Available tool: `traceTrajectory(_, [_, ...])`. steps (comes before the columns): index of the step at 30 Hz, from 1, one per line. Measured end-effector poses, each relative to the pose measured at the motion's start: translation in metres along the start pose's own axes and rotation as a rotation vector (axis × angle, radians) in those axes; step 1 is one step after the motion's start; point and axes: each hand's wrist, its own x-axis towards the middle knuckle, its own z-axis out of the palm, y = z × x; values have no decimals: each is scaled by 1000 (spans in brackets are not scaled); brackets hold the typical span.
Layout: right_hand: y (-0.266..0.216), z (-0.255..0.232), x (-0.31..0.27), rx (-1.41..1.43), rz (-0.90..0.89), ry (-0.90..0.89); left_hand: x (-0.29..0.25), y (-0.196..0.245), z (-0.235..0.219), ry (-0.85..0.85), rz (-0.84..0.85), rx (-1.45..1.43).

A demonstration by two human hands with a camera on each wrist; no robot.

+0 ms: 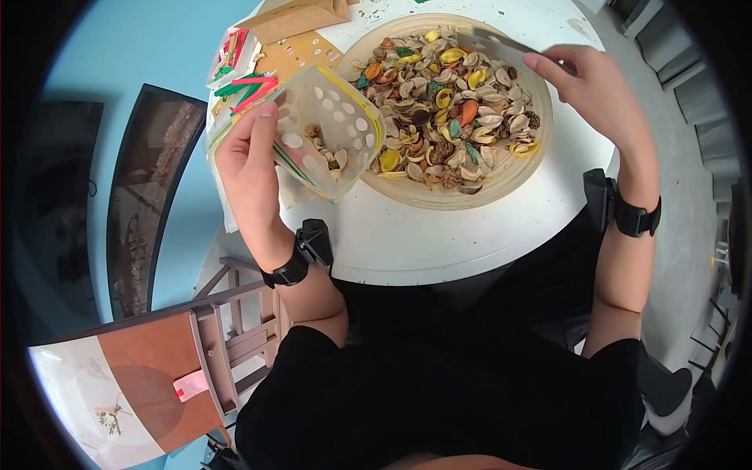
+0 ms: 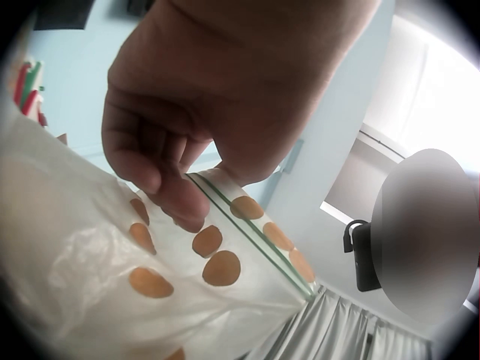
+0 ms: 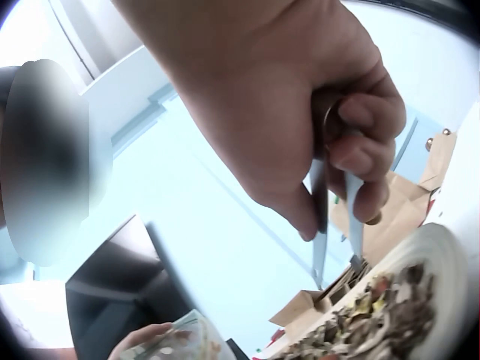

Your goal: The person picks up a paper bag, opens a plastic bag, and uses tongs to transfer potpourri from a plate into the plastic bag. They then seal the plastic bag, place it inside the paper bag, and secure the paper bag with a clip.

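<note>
**Dotted bag (image 1: 338, 117) in the left hand (image 1: 249, 160), metal tongs (image 1: 495, 45) in the right (image 1: 601, 90)**

Head view: a round wooden plate (image 1: 513, 168) sits toward the far side of the white table (image 1: 439, 243), heaped with dried petals and pods (image 1: 439, 106), mostly pale, with bits of yellow, orange and green. Just left of it, the person's left hand is clamped on the see-through bag, thumb on top; a few dried pieces lie inside. The right hand, over the plate's far right side, grips the tongs, which point left across the heap; I can't tell whether their tips touch anything. At far left are red and green sticks (image 1: 249, 92) by a small box (image 1: 232, 56), and a brown paper bag (image 1: 298, 19).

Left wrist view: the fingers are bent at the dotted bag's edge, close to a green zip strip (image 2: 247, 234).

Right wrist view: thumb and fingers are closed round the tongs, whose two arms stand apart, ends down near the plate's contents. The paper bag shows behind them, and part of the left hand with the dotted bag shows low down.
</note>
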Motion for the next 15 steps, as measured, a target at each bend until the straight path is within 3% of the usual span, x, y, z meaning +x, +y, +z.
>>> traceTrajectory(1, [4, -1, 2, -84, 103, -54, 0, 1, 1, 6, -3, 0])
traceTrajectory(4, [14, 7, 4, -54, 86, -117, 0, 3, 4, 15, -9, 4])
traceTrajectory(10, [-11, 11, -7, -69, -56, -166, -1, 6, 4, 21, -14, 32])
traceTrajectory(15, [-12, 18, -6, -187, -220, -94, 0, 4, 3, 14, -10, 27])
